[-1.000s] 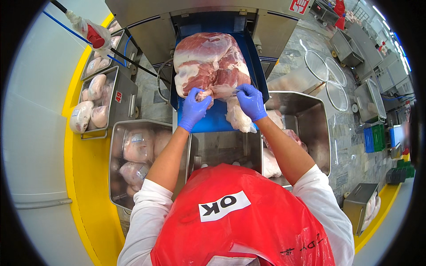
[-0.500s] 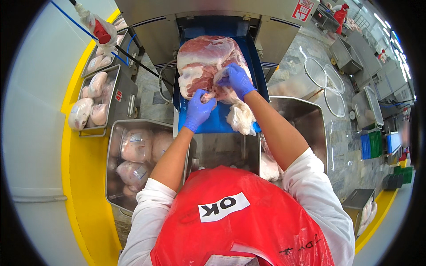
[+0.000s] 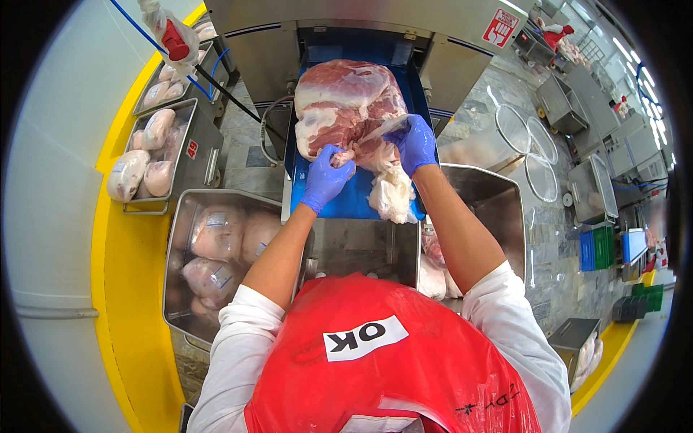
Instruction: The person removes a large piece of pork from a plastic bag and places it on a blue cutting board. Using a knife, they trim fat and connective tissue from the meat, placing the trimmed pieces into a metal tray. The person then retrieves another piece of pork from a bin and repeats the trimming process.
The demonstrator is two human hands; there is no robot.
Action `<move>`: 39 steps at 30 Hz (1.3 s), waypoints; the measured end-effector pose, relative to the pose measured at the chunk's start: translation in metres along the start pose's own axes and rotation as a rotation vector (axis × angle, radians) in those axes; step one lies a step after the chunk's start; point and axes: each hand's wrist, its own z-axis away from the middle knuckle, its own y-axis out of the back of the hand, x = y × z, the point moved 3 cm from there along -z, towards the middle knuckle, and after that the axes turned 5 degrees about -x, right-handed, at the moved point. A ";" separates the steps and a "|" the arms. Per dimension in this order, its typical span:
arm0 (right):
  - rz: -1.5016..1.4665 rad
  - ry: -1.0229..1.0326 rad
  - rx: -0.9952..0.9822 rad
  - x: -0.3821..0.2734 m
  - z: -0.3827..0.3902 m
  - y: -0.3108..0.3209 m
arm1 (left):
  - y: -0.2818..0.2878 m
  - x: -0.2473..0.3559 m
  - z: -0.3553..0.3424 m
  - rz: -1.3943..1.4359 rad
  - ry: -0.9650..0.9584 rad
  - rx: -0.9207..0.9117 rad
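Observation:
A large raw cut of meat [image 3: 343, 94], red with pale fat, lies on the blue conveyor belt [image 3: 328, 206] in front of me. My left hand [image 3: 329, 175], in a blue-purple glove, is closed round a pinkish knob of meat at the near left edge of the cut. My right hand [image 3: 414, 144], gloved alike, pinches a translucent film [image 3: 381, 130] that stretches over the cut's right side; I cannot tell whether it is plastic or membrane. Below that hand, a white crumpled mass [image 3: 390, 195] hangs at the near right of the meat.
A steel machine [image 3: 253, 54] stands behind the belt. Steel bins [image 3: 170, 289] with bagged meat [image 3: 208, 282] are at my left, and another steel bin [image 3: 498, 209] is at my right. Farther right stand clear round tubs [image 3: 485, 146]. A hanging red switch [image 3: 175, 40] is at the upper left.
My right hand has moved right and slightly nearer, drawing the translucent film out from the meat. My left hand stays closed at the same edge. The whole view has shifted slightly.

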 end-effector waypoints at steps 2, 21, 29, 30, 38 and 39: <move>0.011 0.030 -0.051 -0.005 0.002 -0.007 | -0.001 0.001 0.000 -0.012 -0.021 0.003; 1.464 0.994 -0.283 -0.044 0.026 -0.068 | 0.001 0.011 0.001 0.024 -0.019 -0.020; 2.023 0.407 -0.582 -0.006 0.007 -0.072 | 0.004 0.021 0.004 0.027 0.009 -0.022; 2.009 0.365 -0.572 -0.004 0.004 -0.074 | 0.004 0.022 0.003 0.028 -0.039 -0.025; 1.173 0.264 -0.494 -0.006 0.016 -0.065 | 0.005 0.014 -0.001 0.101 0.028 -0.050; 1.013 0.194 -0.449 -0.004 0.022 -0.058 | 0.004 0.013 -0.001 0.095 0.028 -0.050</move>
